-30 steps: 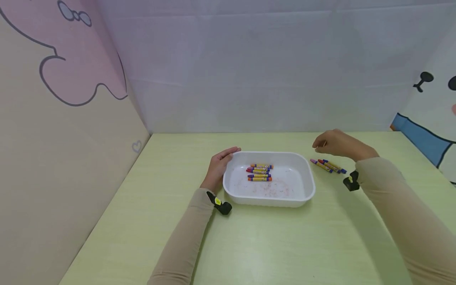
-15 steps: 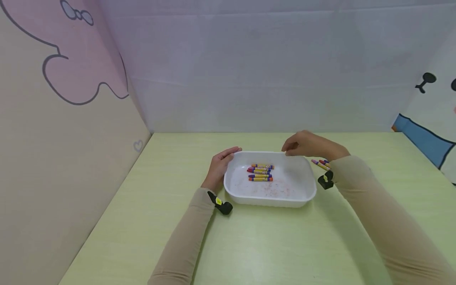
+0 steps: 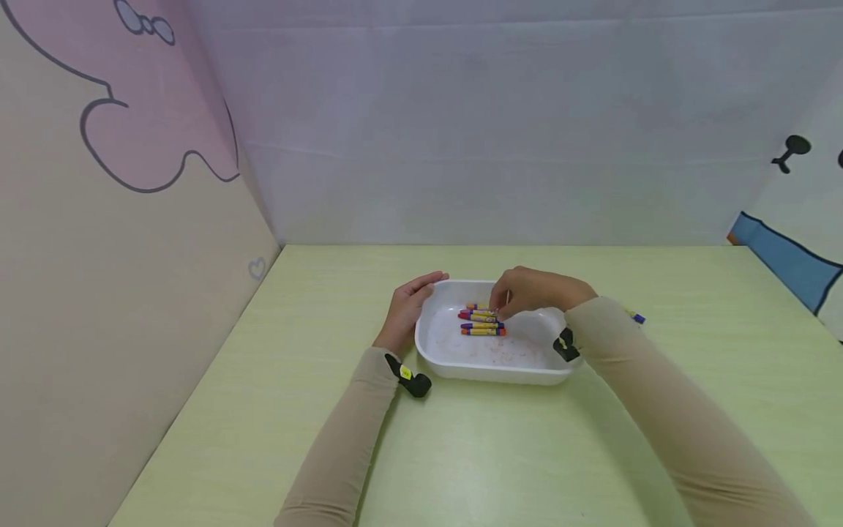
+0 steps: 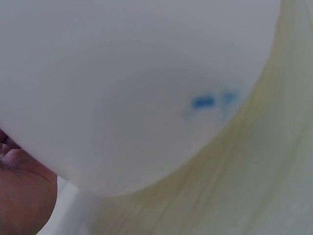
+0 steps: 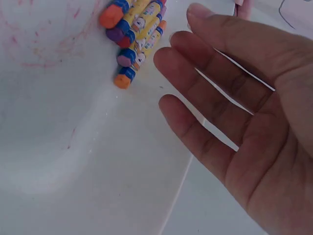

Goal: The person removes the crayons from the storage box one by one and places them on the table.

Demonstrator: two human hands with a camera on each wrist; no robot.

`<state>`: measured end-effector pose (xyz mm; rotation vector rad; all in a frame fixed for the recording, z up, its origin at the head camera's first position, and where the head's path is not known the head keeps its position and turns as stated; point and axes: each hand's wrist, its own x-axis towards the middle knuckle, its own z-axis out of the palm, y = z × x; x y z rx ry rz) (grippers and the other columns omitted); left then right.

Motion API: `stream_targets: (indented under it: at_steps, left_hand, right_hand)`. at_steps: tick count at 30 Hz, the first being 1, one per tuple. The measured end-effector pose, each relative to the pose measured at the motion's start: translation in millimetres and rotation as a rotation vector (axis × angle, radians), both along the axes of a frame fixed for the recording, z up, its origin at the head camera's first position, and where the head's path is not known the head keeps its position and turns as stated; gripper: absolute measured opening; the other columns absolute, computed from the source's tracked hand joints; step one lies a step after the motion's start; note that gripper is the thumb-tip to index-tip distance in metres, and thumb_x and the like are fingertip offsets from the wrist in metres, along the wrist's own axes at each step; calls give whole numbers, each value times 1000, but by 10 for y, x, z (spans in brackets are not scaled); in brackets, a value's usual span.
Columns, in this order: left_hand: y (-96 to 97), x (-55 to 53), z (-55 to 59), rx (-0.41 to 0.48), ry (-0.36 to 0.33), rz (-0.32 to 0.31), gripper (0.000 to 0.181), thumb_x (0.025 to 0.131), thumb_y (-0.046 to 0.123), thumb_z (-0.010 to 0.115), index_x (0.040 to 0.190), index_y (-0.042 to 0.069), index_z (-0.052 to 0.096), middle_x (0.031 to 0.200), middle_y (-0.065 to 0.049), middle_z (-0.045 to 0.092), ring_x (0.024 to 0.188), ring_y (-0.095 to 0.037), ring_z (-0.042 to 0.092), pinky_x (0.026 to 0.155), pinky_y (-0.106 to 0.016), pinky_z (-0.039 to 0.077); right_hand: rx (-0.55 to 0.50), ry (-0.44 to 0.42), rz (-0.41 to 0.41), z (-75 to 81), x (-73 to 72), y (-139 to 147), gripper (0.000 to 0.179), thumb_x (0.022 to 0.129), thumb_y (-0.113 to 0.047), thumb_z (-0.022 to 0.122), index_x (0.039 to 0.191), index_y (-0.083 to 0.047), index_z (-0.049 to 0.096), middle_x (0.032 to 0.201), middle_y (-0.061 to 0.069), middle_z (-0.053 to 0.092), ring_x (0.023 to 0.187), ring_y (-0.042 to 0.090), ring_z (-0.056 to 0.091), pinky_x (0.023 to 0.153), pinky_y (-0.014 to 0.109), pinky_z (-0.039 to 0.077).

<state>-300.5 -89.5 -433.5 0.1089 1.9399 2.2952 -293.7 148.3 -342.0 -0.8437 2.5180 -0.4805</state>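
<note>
A white plastic tray [image 3: 490,373] stands on the table, with several yellow-wrapped crayons [image 3: 483,331] side by side in it. My left hand [image 3: 403,311] rests against its left end, fingers stretched along the back left corner. In the left wrist view the tray wall [image 4: 146,98] hides most of that hand [image 4: 24,196]. Over the crayons is my right hand [image 3: 536,289], thumb and fingertips right at their right ends. From the right wrist, its fingers [image 5: 210,93] look spread and loosely bent, with nothing between them. Orange, purple and red crayon tips [image 5: 113,16] lie beyond the fingertips.
More crayons lie on the table [image 3: 316,380] right of the tray, mostly behind the right sleeve; one blue end [image 3: 636,318] shows. Reddish crayon marks [image 3: 507,353] dot the tray floor. A pale wall [image 3: 494,132] rises behind the table.
My right hand has moved left from above the crayons on the table, across the tray's back rim, and down to those in the tray. The left hand stays put.
</note>
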Motion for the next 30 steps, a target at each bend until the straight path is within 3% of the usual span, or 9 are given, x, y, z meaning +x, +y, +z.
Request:
stream_targets:
  at_steps: [5,13,19,24,30]
  left_hand:
    - [-1,2,4,-9,4,-4,30,100,11,49,127,9,63,132,-6,61,124,-22,57,100,-37,50]
    - [9,4,2,-6,11,0,30,100,11,49,127,8,62,132,-7,62,125,-22,56,101,-37,49]
    - [8,-3,-3,8,12,-7,31,100,10,49,128,7,62,133,-9,61,126,-21,55,104,-35,47]
    - [15,-11,-15,3,19,5,30,99,10,50,126,7,63,130,-8,63,124,-19,57,103,-33,48]
    - [21,-13,-14,-3,9,8,30,100,10,49,126,8,63,130,-7,63,125,-19,56,104,-34,47]
  right_hand:
    - [42,-21,18,-72,1,-117,6,85,-10,71,91,-11,72,92,-2,67,86,14,56,78,28,51]
    - [79,-80,-20,-181,22,-245,7,85,-11,73,92,-10,71,89,0,64,82,13,52,77,26,48]
    - [146,-79,-51,-212,37,-307,10,83,-10,74,92,-12,70,92,0,64,85,14,54,79,27,50]
    - [196,-57,-82,-228,68,-371,9,84,-5,71,87,-13,68,89,0,61,82,15,53,72,23,48]
    - [204,-25,-64,-242,85,-383,9,83,-6,72,85,-13,68,85,-1,60,78,14,52,67,22,45]
